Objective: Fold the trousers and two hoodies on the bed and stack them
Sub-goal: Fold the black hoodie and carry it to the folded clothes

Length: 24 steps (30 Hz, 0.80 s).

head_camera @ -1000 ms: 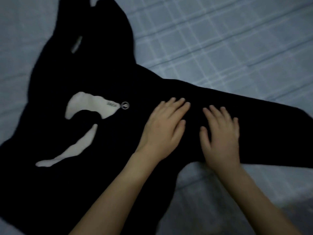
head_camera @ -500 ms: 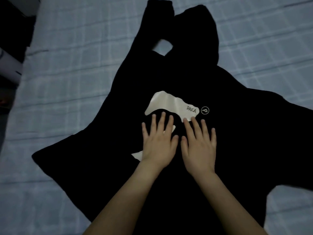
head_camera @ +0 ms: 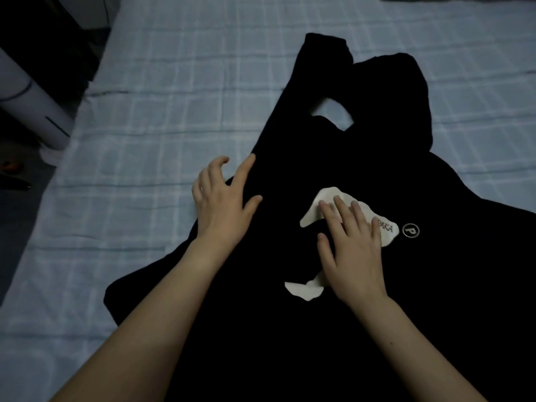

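Lying face up on the bed (head_camera: 174,117), the black hoodie (head_camera: 333,158) spreads out under both hands, its hood beyond the fingertips and its body running back under the forearms. The right hand (head_camera: 352,250) rests flat on the chest, fingers together and extended, covering part of the white printed graphic (head_camera: 327,198); a small round logo (head_camera: 411,230) shows just to the right of that hand. The left hand (head_camera: 223,204) sits at the garment's left edge with fingers spread and slightly curled, holding nothing, its outer fingers over the checked bedsheet and its thumb side over the black cloth. A black sleeve appears to run up past the left hand toward the hood, though the dark fabric makes the layers hard to separate. Neither hand is closed on anything.

This looks like an early step: flattening one hoodie before its first fold. No trousers or second hoodie can be made out for certain; a pale shape at the far edge of the bed is too cut off to identify.

The risk from here is a crooked fold. If the left hand drags the edge while the right palm pins only the centre, the cloth may bunch beneath the print. The dim light also hides creases in black fabric, so a trapped sleeve could go unnoticed and make the later stack lopsided. Beside the bed, left of the left hand, stands a white cylindrical appliance (head_camera: 26,111).
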### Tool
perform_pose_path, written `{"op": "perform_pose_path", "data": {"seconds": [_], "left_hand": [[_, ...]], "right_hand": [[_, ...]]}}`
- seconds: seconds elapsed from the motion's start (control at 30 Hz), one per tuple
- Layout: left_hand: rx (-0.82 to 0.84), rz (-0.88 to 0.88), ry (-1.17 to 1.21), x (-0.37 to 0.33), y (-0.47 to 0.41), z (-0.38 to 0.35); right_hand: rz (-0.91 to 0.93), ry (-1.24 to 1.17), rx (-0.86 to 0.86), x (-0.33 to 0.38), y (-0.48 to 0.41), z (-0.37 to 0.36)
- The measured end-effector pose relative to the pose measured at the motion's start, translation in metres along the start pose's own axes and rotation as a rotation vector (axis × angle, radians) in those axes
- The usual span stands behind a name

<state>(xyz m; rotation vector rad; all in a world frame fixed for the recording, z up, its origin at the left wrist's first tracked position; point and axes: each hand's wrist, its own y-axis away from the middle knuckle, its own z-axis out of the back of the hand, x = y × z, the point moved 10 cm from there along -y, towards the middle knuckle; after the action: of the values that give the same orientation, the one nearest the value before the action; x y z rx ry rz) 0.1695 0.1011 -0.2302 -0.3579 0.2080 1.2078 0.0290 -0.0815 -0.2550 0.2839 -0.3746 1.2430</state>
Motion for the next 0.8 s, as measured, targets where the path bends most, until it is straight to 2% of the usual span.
{"op": "perform_pose_path", "data": {"seconds": [0.07,0.13,0.2,0.27,0.3,0.37,0.43,0.5,0.6,0.7,0.8], "left_hand": [[0.065,0.074,0.186,0.011,-0.006,-0.013],[0.099,0.058,0.318,0.009,-0.013,-0.015],[-0.029,0.058,0.411,0.016,-0.027,0.006],[-0.147,0.149,0.494,0.037,-0.032,0.028],[-0.142,0.215,0.514,0.048,-0.032,0.029],[0.017,0.324,0.523,0.059,-0.026,0.010],[0.152,0.294,0.530,0.051,-0.018,-0.007],[0.121,0.246,0.573,0.042,-0.023,-0.005],[0.030,0.304,0.660,0.046,-0.050,-0.004],[0.138,0.335,0.757,0.035,-0.084,-0.026],[0.224,0.280,0.786,0.015,-0.118,-0.044]], "right_hand": [[0.003,0.023,0.050,0.001,-0.003,-0.014],[-0.004,0.057,0.099,-0.003,0.000,-0.025],[-0.014,0.069,0.091,-0.004,-0.001,-0.022],[-0.004,0.069,0.044,0.002,-0.006,-0.012],[-0.001,0.069,0.032,0.005,-0.009,-0.008],[-0.009,0.074,0.041,0.007,-0.018,-0.005],[-0.027,0.075,0.048,0.007,-0.026,-0.005],[-0.005,0.052,-0.014,0.011,-0.038,0.002],[0.076,0.051,-0.124,0.025,-0.067,0.011],[0.071,0.115,-0.164,0.019,-0.103,0.010],[0.043,0.191,-0.071,-0.005,-0.121,-0.013]]}}
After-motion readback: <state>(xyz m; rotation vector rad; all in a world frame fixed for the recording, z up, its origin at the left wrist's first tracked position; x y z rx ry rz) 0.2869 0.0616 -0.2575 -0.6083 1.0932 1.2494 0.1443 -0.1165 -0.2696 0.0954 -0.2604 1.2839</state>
